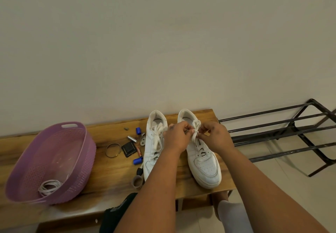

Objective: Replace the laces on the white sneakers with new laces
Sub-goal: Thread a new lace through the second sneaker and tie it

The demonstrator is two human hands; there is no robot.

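Wooden bench (112,171) bears two white sneakers (203,160); both hands' (177,138) grips pinch one lace (195,136).

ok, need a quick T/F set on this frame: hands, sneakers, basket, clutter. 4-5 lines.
1. Both hands pinch the lace of the right sneaker. True: left hand, right hand.
2. The basket is blue. False: it is purple.
3. A coil of laces lies in the basket. True.
4. The left sneaker has no lace. False: it is laced.
5. The bracelet lies inside the basket. False: it lies on the bench.
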